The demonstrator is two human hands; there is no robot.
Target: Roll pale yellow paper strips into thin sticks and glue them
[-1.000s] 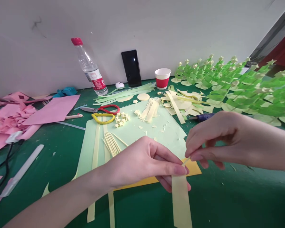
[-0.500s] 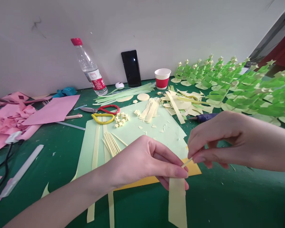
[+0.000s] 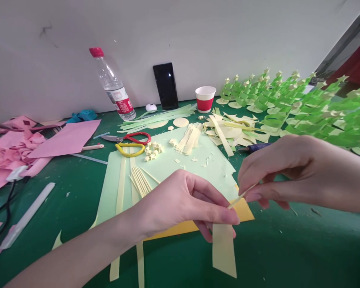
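Observation:
A pale yellow paper strip (image 3: 224, 250) hangs below my left hand (image 3: 195, 206), pinched between thumb and fingers. Its upper part comes out as a thin rolled stick (image 3: 237, 200), whose far end my right hand (image 3: 276, 174) grips between thumb and forefinger. Where the flat paper turns into the roll is hidden by my left fingers. Behind my left hand several thin rolled paper sticks (image 3: 140, 182) lie on a light green sheet (image 3: 114, 188). An orange sheet (image 3: 180, 232) sticks out under my left hand.
Red-and-yellow-handled scissors (image 3: 135, 139), small paper stars (image 3: 153, 151) and paper scraps (image 3: 228, 128) lie farther back. A bottle (image 3: 117, 90), a phone (image 3: 166, 86) and a paper cup (image 3: 205, 99) stand by the wall. Green paper plants (image 3: 318, 108) fill the right; pink paper (image 3: 66, 138) lies left.
My right hand has drawn slightly up and away from my left, so more of the rolled stick shows between them. The hanging flat part of the strip is shorter.

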